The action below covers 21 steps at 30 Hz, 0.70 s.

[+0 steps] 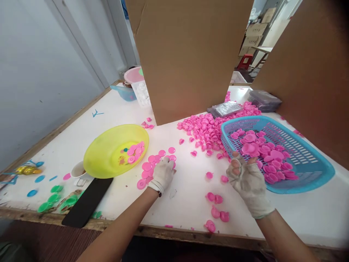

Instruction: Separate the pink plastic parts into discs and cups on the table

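Observation:
My left hand (163, 174), in a white glove with bare fingertips, rests on the flat pink discs (147, 166) spread on the white table. Its fingers are bent down and pressed against a disc at the right side of that group. Beside the blue basket (305, 190) is my right hand (247, 178), gloved the same way and turned partly palm up. Its fingers are loosely curled, apart from the thumb, with nothing visible between them. Small pink toy cups (268, 160) lie in the basket. A yellow bowl (102, 151) left of my left hand holds several pink discs.
A heap of pink pieces (204, 129) spreads behind the basket, with a plastic-wrapped pack (225, 108) on it. Tall cardboard (191, 58) stands at the back. A black phone-like slab (87, 203), a white cup (78, 169) and green pieces (53, 198) lie at the front left.

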Each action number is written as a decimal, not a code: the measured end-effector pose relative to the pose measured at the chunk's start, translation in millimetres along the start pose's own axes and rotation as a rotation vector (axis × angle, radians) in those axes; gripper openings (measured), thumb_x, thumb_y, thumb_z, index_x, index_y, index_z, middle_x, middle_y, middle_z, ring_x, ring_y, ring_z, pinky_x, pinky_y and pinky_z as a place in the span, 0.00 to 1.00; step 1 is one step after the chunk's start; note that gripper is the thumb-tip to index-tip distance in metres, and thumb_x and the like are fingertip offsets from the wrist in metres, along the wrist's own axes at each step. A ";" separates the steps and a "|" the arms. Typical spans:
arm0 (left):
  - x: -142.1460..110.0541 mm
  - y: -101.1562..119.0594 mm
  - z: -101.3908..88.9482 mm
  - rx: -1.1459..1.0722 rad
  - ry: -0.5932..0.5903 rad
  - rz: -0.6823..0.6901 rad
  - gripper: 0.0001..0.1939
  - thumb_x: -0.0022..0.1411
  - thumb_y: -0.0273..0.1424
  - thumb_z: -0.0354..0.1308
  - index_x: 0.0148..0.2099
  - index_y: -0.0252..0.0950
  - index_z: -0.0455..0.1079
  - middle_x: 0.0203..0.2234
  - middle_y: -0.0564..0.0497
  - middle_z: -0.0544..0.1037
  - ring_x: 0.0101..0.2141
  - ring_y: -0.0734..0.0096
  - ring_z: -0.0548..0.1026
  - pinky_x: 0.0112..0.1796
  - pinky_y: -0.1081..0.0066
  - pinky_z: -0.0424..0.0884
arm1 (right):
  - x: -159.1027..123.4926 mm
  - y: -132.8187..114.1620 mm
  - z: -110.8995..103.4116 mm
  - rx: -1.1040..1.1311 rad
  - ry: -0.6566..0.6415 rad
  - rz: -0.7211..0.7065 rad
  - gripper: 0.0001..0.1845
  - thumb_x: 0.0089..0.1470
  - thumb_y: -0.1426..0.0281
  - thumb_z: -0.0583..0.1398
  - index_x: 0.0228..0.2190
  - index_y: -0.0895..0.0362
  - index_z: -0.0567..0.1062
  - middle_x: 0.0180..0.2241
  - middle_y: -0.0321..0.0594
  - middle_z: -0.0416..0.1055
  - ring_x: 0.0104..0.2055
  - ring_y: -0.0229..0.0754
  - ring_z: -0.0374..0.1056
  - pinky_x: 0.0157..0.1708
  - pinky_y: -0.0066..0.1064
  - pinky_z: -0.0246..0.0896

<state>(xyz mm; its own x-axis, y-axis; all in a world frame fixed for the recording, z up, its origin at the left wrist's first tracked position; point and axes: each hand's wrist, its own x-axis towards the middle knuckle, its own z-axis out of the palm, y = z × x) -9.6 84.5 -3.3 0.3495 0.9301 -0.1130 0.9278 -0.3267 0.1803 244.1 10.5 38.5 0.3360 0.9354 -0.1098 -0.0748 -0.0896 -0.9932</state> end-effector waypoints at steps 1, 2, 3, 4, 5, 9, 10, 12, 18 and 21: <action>3.1 -0.4 1.3 0.051 -0.019 0.022 0.08 0.59 0.28 0.49 0.39 0.33 0.68 0.39 0.42 0.69 0.39 0.61 0.68 0.37 0.66 0.64 | -0.6 0.1 -5.9 -0.072 -0.027 -0.007 0.15 0.57 0.60 0.42 0.38 0.52 0.62 0.22 0.35 0.61 0.19 0.36 0.58 0.20 0.28 0.55; 5.1 -0.8 2.7 0.089 -0.028 0.043 0.08 0.59 0.26 0.48 0.39 0.32 0.68 0.39 0.41 0.69 0.40 0.60 0.68 0.38 0.65 0.64 | -1.2 3.7 -8.2 -0.188 -0.081 -0.006 0.13 0.55 0.62 0.45 0.38 0.52 0.63 0.21 0.34 0.61 0.18 0.36 0.56 0.19 0.28 0.54; 5.8 -1.5 3.8 0.115 -0.031 0.058 0.09 0.59 0.24 0.47 0.40 0.32 0.68 0.39 0.41 0.69 0.40 0.60 0.68 0.38 0.64 0.64 | -1.5 10.0 -7.5 -0.345 -0.151 -0.005 0.10 0.53 0.65 0.48 0.36 0.53 0.64 0.21 0.34 0.62 0.18 0.36 0.56 0.19 0.28 0.53; 5.3 -2.6 4.5 0.130 -0.026 0.067 0.11 0.58 0.22 0.46 0.40 0.32 0.68 0.39 0.41 0.69 0.40 0.60 0.68 0.39 0.64 0.64 | -1.6 17.9 -4.3 -0.528 -0.221 -0.011 0.08 0.50 0.68 0.50 0.34 0.53 0.66 0.22 0.34 0.63 0.20 0.36 0.58 0.20 0.27 0.54; 3.7 -4.0 4.5 0.134 -0.012 0.069 0.12 0.58 0.21 0.46 0.41 0.32 0.67 0.39 0.41 0.69 0.40 0.60 0.68 0.39 0.64 0.64 | -1.3 26.5 0.4 -0.716 -0.281 -0.027 0.06 0.48 0.70 0.52 0.31 0.54 0.67 0.23 0.35 0.65 0.24 0.37 0.60 0.23 0.27 0.55; -11.7 -9.8 0.2 -0.046 0.102 -0.046 0.09 0.58 0.23 0.47 0.40 0.33 0.66 0.36 0.42 0.71 0.38 0.62 0.71 0.38 0.64 0.66 | 1.1 49.1 24.7 -1.153 -0.342 -0.129 0.05 0.47 0.75 0.53 0.25 0.57 0.69 0.30 0.42 0.68 0.34 0.40 0.63 0.33 0.28 0.55; -17.0 -10.1 -0.7 -0.177 0.124 -0.103 0.08 0.59 0.24 0.46 0.39 0.34 0.65 0.34 0.44 0.72 0.36 0.64 0.72 0.36 0.66 0.67 | 1.6 50.3 31.4 -1.136 -0.365 -0.131 0.06 0.48 0.75 0.53 0.24 0.57 0.69 0.29 0.42 0.68 0.33 0.40 0.63 0.32 0.28 0.55; -28.8 -8.4 -0.6 -0.544 0.125 -0.245 0.07 0.60 0.26 0.45 0.37 0.35 0.63 0.27 0.48 0.72 0.29 0.69 0.73 0.32 0.69 0.69 | 2.0 49.5 46.0 -0.980 -0.491 -0.049 0.07 0.47 0.76 0.52 0.24 0.56 0.69 0.26 0.38 0.66 0.28 0.37 0.61 0.27 0.27 0.53; -64.8 5.1 9.5 -1.444 -0.042 -0.475 0.05 0.55 0.29 0.52 0.34 0.34 0.60 0.20 0.54 0.71 0.23 0.73 0.74 0.26 0.72 0.73 | 9.9 52.1 81.0 -0.721 -0.750 0.305 0.04 0.40 0.75 0.54 0.18 0.57 0.66 0.12 0.28 0.53 0.14 0.30 0.48 0.16 0.25 0.43; -72.8 12.3 8.1 -1.520 -0.054 -0.456 0.08 0.54 0.32 0.55 0.34 0.33 0.61 0.21 0.53 0.71 0.23 0.73 0.74 0.25 0.73 0.72 | 16.0 52.7 82.4 -0.716 -0.695 0.249 0.04 0.40 0.75 0.53 0.18 0.57 0.66 0.12 0.28 0.54 0.14 0.30 0.49 0.16 0.25 0.44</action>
<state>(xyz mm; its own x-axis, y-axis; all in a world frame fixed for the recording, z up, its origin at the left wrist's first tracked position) -22.6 11.4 -0.8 0.1249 0.8813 -0.4558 -0.0267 0.4622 0.8864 168.2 48.9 -12.3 -0.2467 0.8332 -0.4949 0.5861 -0.2784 -0.7609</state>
